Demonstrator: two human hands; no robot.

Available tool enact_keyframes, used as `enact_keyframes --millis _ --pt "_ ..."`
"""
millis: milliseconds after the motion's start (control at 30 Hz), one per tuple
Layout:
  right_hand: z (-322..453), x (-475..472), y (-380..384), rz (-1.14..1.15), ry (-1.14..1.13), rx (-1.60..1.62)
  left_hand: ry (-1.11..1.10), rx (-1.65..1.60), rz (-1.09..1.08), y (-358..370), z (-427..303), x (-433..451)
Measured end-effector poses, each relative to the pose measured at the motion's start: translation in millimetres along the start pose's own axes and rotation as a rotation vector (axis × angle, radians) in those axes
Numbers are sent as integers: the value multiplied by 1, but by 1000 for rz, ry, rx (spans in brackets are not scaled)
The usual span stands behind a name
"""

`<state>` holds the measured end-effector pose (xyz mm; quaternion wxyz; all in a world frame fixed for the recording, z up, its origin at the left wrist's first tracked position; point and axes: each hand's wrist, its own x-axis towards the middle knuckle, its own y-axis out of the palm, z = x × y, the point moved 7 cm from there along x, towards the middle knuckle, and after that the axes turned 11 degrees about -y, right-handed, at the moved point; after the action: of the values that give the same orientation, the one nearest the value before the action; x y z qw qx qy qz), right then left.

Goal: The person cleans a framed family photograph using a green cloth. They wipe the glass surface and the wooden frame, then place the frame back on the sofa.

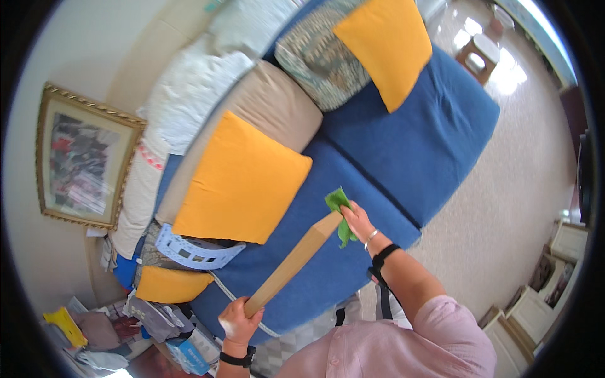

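A long, pale wooden piece [292, 264], flat-sided with an angled end, slants across the view above the blue sofa seat [378, 264]. Its lower end is gripped by my left hand [237, 321]. At the upper end, my right hand [358, 223] holds a green cloth [337, 199] against the wood. Part of the cloth hangs down below my fingers. Left of the wood, a yellow cushion [246, 182] leans against a beige back cushion [283, 94]. Beneath its lower edge, a light-blue plastic basket [198, 253] with cut-out sides is partly covered.
Another yellow cushion [387, 47] rests by a patterned cushion [316, 56] on the sofa's far part. A gilt-framed picture [85, 158] is at the left wall. Clothes and a blue box [188, 356] crowd the lower left. A stool [479, 56] stands on the floor [510, 189].
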<state>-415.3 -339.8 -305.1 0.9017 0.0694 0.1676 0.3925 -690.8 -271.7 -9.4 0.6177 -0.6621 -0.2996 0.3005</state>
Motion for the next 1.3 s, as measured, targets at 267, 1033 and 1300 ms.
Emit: enact_keyframes --millis 267,1033,1300 --pt "-122 39 -17 -83 184 -65 -129 45 81 -2 15 6" --pt "178 -67 64 -206 -372 388 36 -33 -48 -13 13 7" --pt "291 -127 104 -108 -1068 -1030 -23 -79 57 -34 10 2"
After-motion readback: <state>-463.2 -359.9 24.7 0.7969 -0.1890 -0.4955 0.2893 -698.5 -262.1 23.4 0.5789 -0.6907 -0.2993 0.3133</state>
